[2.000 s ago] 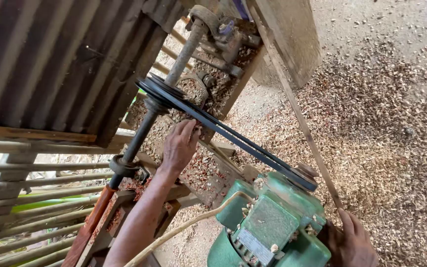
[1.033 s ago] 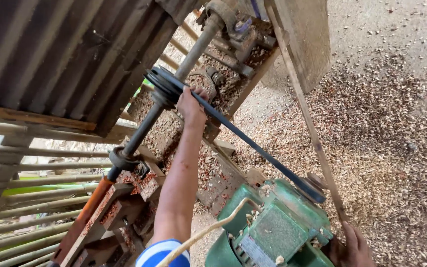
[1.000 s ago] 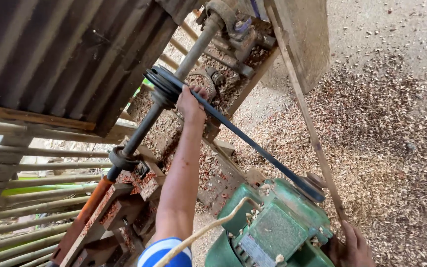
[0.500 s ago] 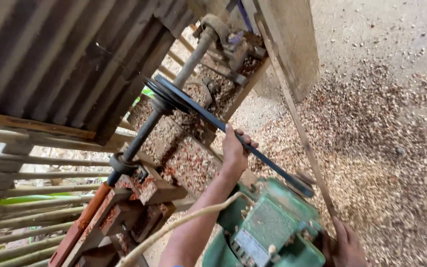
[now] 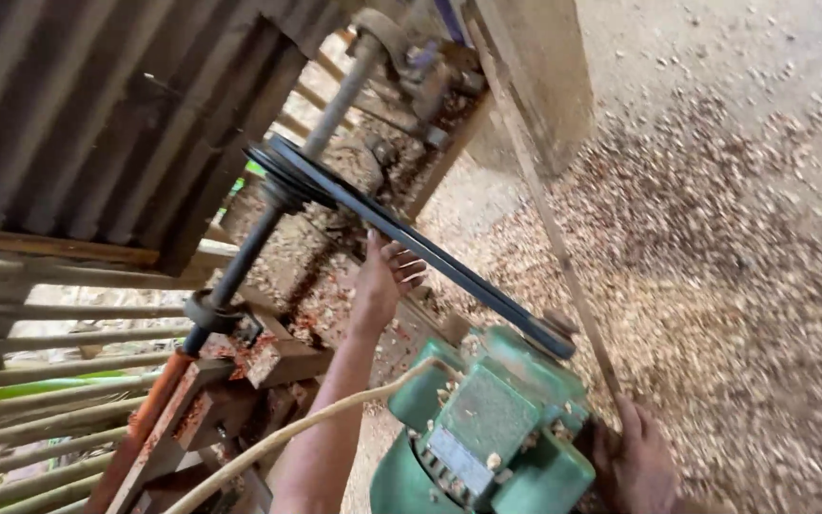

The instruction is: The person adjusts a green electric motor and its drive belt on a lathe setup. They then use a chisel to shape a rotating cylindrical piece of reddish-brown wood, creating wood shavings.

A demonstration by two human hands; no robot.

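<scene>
Centrally, the left hand reaches up with fingers loosely spread, touching the underside of the black drive belt, gripping nothing. That belt runs from the pulley at upper left down to the green motor at lower centre. The right hand rests flat against the motor's right edge. Sawdust-strewn floor lies open at right.

Corrugated metal wall, shavings-strewn floor

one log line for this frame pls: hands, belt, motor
left hand: open, fingers at black drive belt | right hand: resting on green motor | belt: on shaft pulley and motor | ground: wood chips
</scene>
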